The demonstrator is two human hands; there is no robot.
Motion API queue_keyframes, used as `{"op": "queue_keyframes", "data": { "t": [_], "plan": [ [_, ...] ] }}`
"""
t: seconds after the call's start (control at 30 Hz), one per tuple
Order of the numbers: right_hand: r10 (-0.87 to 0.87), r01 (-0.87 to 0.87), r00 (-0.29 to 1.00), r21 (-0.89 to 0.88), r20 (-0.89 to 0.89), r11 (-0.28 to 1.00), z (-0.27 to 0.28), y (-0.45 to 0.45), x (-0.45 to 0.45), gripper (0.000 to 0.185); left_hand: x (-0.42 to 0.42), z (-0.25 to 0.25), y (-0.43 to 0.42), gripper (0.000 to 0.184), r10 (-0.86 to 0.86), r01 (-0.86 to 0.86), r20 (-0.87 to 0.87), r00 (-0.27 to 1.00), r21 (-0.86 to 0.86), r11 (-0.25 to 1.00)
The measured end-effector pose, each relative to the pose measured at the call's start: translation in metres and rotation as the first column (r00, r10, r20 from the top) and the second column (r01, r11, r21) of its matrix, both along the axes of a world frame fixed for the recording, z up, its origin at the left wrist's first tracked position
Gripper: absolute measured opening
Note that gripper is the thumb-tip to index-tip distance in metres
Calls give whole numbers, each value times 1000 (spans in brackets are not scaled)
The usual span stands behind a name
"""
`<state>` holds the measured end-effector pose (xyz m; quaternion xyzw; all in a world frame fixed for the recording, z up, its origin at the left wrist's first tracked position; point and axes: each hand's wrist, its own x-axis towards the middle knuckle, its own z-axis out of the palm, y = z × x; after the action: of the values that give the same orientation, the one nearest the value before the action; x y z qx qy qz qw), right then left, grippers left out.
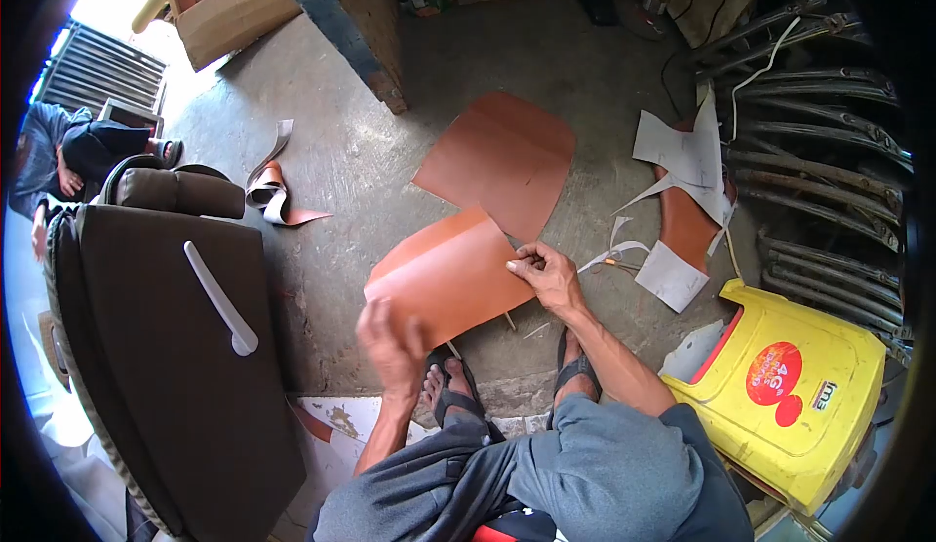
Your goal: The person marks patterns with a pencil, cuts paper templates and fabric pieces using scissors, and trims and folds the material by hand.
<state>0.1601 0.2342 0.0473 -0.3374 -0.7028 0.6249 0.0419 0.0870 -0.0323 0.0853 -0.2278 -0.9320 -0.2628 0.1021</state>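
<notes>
A cut sheet of orange-brown leather-like material (444, 279) is held up above the floor in front of my feet. My right hand (548, 277) pinches its right edge between thumb and fingers. At the sheet's lower left corner is my left hand (392, 342), its fingers smeared by motion, so I cannot tell whether they grip it. Just beyond lies a second brown sheet (512, 152) of similar shape, flat on the floor and partly overlapped in view by the first.
Curled offcut strips (271, 196) lie to the left, larger scraps (687, 220) to the right. A dark padded panel (185, 347) carries a grey lever-shaped piece (219, 298). A yellow plastic stool (799, 386) and stacked metal frames (819, 142) stand right. Another person (73, 152) sits far left.
</notes>
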Motion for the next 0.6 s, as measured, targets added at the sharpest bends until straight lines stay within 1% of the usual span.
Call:
{"op": "queue_keyframes", "data": {
  "t": [0.03,0.07,0.1,0.17,0.2,0.27,0.33,0.4,0.53,0.6],
  "plan": [
    [-11,11,1000,-1,5,1000,1,-1,0,32,-2,-2,7,56,-199,200,47,979,-34,979],
    [-17,17,1000,-1,10,1000,2,-2,1,32,-4,-4,14,62,-383,389,102,918,-55,919],
    [-25,25,1000,-4,5,1000,-3,-3,1,32,-6,-7,27,62,-373,380,101,922,-56,923],
    [-18,18,1000,-9,7,1000,-6,-3,1,32,-13,-11,52,66,-563,576,127,817,-224,786],
    [-24,24,1000,-15,9,1000,-8,-2,1,32,-19,-15,58,66,-569,582,123,813,-219,783],
    [-28,28,1000,-21,1,999,-12,-1,3,32,-25,-21,62,72,-578,596,162,800,-323,735],
    [-26,26,1000,-25,-15,999,-11,2,-1,33,-27,-23,65,72,-580,595,156,799,-337,730],
    [-21,20,1000,-27,-14,999,-11,2,-1,32,-26,-26,65,73,-572,580,150,806,-393,714],
    [-17,16,1000,-58,-12,998,-11,2,-3,32,-27,-29,66,75,-569,568,138,811,-423,706],
    [-6,5,1000,-17,-23,1000,-10,2,-2,34,-29,-28,66,78,-566,567,139,813,-411,713]
  ]
}}
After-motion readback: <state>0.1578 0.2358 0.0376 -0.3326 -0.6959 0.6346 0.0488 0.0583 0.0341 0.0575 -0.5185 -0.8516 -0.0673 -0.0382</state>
